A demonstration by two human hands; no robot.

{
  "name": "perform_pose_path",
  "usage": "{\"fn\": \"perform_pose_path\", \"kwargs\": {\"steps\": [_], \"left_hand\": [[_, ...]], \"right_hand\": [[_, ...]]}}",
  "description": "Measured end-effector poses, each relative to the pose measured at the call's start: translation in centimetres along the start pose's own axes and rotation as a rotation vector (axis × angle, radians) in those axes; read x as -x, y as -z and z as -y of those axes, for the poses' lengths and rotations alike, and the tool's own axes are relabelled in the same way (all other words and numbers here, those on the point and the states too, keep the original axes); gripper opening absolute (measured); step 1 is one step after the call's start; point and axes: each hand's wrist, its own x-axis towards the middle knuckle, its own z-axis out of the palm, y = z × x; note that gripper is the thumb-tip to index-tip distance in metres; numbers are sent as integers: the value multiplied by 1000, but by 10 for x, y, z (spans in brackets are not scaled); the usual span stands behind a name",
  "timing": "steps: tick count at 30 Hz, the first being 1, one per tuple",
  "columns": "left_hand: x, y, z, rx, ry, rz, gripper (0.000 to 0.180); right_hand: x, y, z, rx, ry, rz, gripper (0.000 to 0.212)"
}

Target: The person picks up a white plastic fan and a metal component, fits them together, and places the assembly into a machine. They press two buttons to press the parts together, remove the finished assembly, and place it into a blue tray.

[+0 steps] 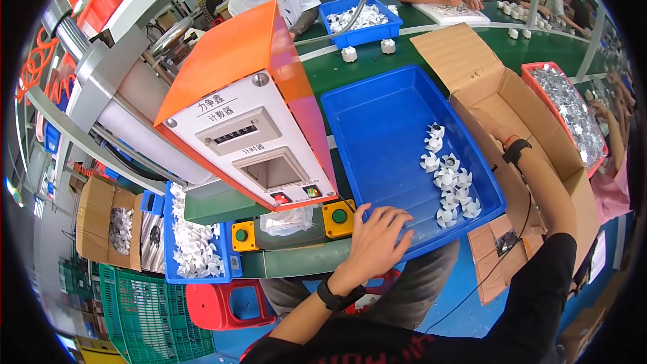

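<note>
White fan impellers (446,178) lie bunched along the right side of the blue tray (377,155), its raised walls likely keeping them contained. The cardboard box (461,61) stands just right of the tray, presumably for short reaches. The left hand (381,237), palm down, fingers spread, meets the tray's near rim, perhaps steadying it; the right hand (495,128) dips into the box, its grip hidden.
</note>
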Motion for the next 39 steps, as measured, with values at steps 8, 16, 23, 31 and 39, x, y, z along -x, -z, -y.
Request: {"fn": "perform_pose_path", "kwargs": {"steps": [8, 16, 23, 31, 39], "left_hand": [[6, 10, 0, 24, -56, -23, 20], [81, 234, -32, 835, -756, 370, 36], [69, 270, -68, 668, -1039, 536, 63], [68, 268, -64, 644, -1107, 494, 56], [76, 275, -65, 640, -1140, 453, 49]], "right_hand": [[-7, -12, -19, 21, -52, -97, 48], [-7, -3, 29, -140, 24, 90, 40], [4, 13, 45, -70, -141, 114, 57], [16, 21, 38, 122, -145, 282, 43], [34, 31, 20, -16, -267, 324, 41]]}}
